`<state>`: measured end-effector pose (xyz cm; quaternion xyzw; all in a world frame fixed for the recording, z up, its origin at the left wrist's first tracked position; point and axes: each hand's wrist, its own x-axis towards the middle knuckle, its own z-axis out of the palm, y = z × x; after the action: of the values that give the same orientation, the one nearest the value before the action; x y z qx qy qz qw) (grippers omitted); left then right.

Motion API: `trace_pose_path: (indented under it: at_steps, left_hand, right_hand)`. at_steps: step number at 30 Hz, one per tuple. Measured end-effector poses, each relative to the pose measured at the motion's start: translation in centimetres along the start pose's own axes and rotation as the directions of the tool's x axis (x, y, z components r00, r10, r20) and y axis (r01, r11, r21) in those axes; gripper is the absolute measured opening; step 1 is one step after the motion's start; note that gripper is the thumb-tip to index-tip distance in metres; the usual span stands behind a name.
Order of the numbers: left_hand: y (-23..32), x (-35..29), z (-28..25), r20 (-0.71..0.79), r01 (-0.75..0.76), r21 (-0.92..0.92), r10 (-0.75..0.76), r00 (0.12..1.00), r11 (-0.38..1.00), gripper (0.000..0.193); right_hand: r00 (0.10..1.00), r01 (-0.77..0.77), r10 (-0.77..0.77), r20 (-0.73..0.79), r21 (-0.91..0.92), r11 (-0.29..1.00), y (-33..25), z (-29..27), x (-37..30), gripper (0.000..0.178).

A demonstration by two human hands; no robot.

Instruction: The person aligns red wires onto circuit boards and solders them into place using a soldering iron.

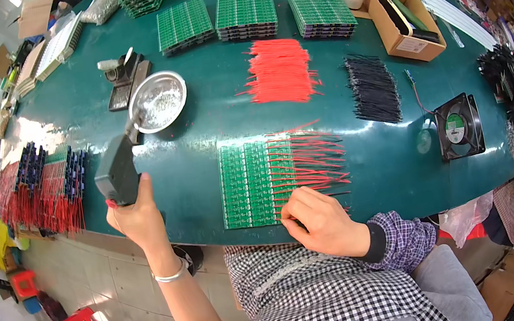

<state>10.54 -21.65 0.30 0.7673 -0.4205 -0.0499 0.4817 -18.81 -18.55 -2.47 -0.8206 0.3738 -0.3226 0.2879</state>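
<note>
My left hand (138,211) is raised over the table's left part, fingers wrapped round a dark grey, box-bodied handheld tool (116,171) that looks like a soldering gun. The tool's far end reaches the rim of a round metal bowl (161,98) with silvery bits inside. In front of me lies a green circuit board panel (244,185). Red wires (310,159) stick out from its right side in a row. My right hand (322,220) is closed at the panel's lower right corner, fingertips pinched by the lowest wires; what they hold is hidden.
Behind the panel lie a pile of red wires (280,70) and black wires (372,89). Stacked green panels (245,13) stand farther back. A small fan (458,126) and a cardboard box (408,38) are on the right. Wired boards (42,189) sit at the left edge; a tool stand (125,80) is near the bowl.
</note>
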Motion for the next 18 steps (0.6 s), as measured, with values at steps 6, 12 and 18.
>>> trace_pose_path:
  at_steps: [6, 12, 18]
  left_hand:
    - [2.9, -1.9, 0.9, -0.113, 0.017, -0.436, -0.073, 0.991, 0.9, 0.021]
    - [3.5, -5.6, 0.3, -0.055, 0.102, -0.538, -0.156, 0.986, 0.837, 0.032]
    - [2.7, -8.8, -0.5, -0.179, 0.026, -0.527, -0.141, 0.974, 0.849, 0.025]
  right_hand:
    - [0.999, -0.015, 0.014, -0.038, -0.023, 1.0, -0.2, -0.2, -0.1, 0.01]
    - [1.0, 0.008, -0.008, -0.006, -0.035, 0.999, 0.4, 0.3, -0.4, 0.012]
    - [0.998, -0.009, 0.007, 0.055, 0.033, 0.999, 0.5, -2.5, -1.3, 0.013]
